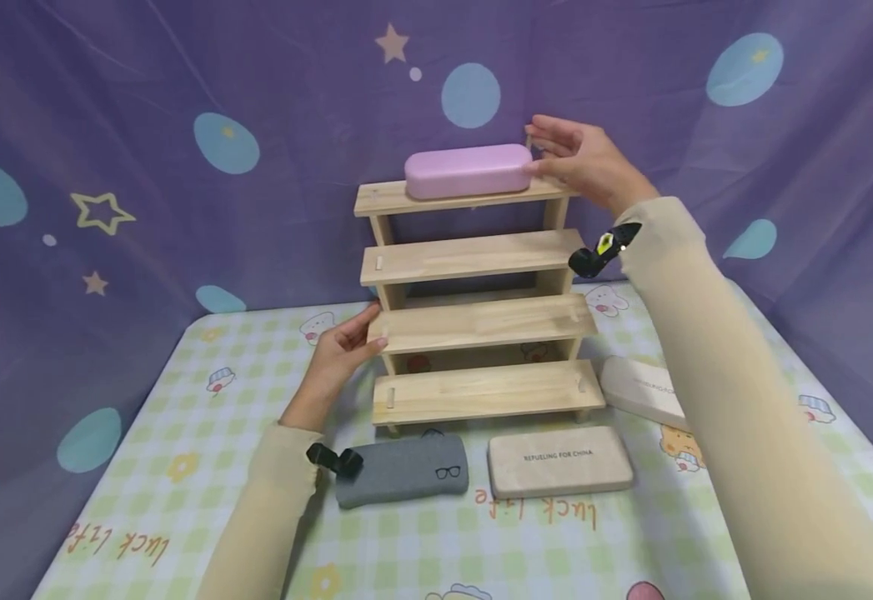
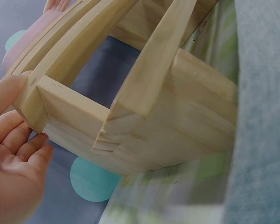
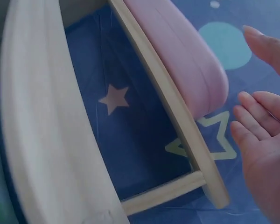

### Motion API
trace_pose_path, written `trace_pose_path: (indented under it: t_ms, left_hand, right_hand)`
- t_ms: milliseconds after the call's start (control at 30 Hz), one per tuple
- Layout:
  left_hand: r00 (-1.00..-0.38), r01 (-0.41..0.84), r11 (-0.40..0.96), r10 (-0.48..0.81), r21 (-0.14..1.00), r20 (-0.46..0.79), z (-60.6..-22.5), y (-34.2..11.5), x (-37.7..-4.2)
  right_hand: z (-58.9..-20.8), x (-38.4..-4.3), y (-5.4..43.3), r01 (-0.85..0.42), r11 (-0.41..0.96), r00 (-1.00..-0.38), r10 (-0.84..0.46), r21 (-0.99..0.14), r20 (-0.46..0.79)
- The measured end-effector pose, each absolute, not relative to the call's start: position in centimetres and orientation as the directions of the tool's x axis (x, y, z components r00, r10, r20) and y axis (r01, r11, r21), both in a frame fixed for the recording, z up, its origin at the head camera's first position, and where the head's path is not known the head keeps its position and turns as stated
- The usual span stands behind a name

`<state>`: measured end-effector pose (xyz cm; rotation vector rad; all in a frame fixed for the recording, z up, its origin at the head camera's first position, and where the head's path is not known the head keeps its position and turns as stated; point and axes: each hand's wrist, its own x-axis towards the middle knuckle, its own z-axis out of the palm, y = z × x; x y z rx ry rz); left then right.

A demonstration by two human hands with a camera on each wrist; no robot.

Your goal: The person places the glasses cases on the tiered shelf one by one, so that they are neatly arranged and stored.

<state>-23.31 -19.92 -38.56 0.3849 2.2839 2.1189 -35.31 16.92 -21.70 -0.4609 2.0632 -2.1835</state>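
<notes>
A four-step wooden display rack (image 1: 466,257) stands in the middle of the table, its boards rising toward the back. On the top board lies a closed pink glasses case (image 1: 469,172). My left hand (image 1: 334,358) holds the left end of the second board from the bottom; in the left wrist view the thumb is on the board and the fingers are at its underside. Beside the pink case's right end is my right hand (image 1: 592,162), fingers extended. The right wrist view shows a gap between this hand (image 3: 266,126) and the case (image 3: 189,60).
In front of the rack lie a grey glasses case (image 1: 402,475) with a glasses print and a beige lettered case (image 1: 559,479). Another beige case (image 1: 639,387) is at the rack's right, partly behind my right sleeve. A purple patterned curtain (image 1: 316,75) hangs close behind.
</notes>
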Motion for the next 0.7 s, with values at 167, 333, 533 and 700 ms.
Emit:
trace_pose_path:
  t_ms: [167, 333, 533, 700]
  left_hand:
    - [-0.971, 0.176, 0.065, 0.175, 0.982, 0.163, -38.6, -20.0, -23.3]
    - [-0.970, 0.178, 0.061, 0.178, 0.982, 0.165, -38.5, -20.1, -23.5]
    - [-0.971, 0.175, 0.076, 0.178, 0.982, 0.160, -38.6, -20.2, -23.6]
    - [-0.970, 0.179, 0.072, 0.179, 0.981, 0.164, -38.6, -20.1, -23.7]
  right_hand:
    - [-22.4, -33.6, 18.1, -0.214, -0.176, -0.919, -0.298, -0.961, 0.259]
    - [-23.6, -32.1, 19.7, -0.282, -0.224, -0.898, -0.281, -0.933, 0.339]
    - [-25.6, -30.2, 21.9, -0.300, -0.161, -0.893, -0.300, -0.940, 0.336]
    - [-27.2, -28.3, 23.6, -0.322, -0.114, -0.874, -0.346, -0.940, 0.342]
